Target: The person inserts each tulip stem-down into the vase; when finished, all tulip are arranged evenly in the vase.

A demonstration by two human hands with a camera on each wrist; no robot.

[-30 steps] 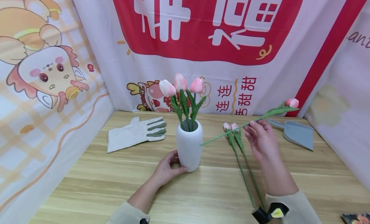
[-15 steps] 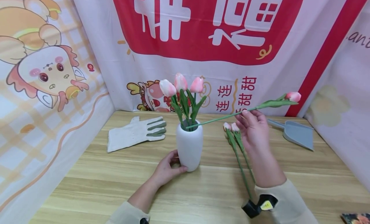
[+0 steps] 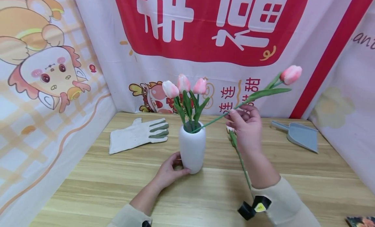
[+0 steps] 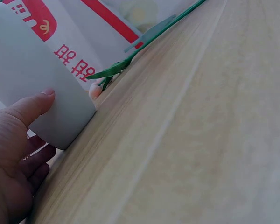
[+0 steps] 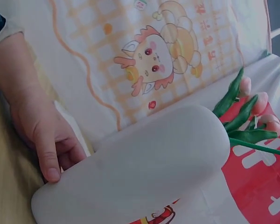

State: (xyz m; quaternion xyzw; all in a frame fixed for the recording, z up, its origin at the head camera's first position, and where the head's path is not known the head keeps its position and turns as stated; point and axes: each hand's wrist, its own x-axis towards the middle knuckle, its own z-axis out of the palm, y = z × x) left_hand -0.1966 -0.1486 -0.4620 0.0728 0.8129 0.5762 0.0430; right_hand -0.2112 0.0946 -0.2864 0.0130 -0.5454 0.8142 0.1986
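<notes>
A white vase (image 3: 191, 152) stands upright on the table with several pink tulips (image 3: 183, 83) in it. My left hand (image 3: 170, 171) holds the vase low down; the left wrist view shows the thumb (image 4: 39, 105) against its wall and the fingers around the base. My right hand (image 3: 247, 132) pinches another tulip (image 3: 291, 75) by its stem. That tulip slants, bloom up to the right, and its stem end is inside the vase mouth. In the right wrist view the green stem (image 5: 259, 145) crosses the rim. One tulip (image 3: 241, 158) lies on the table, partly behind my right arm.
A white and grey-green glove (image 3: 137, 134) lies left of the vase. A grey-blue dustpan (image 3: 303, 135) is at the back right. Printed cloth (image 3: 164, 64) hangs behind the table. A dark floral item (image 3: 360, 221) shows at the lower right corner.
My right hand has moved left and up with the tulip, bringing its stem end from beside the vase into the mouth and tilting the bloom upward. My left hand stays at the base.
</notes>
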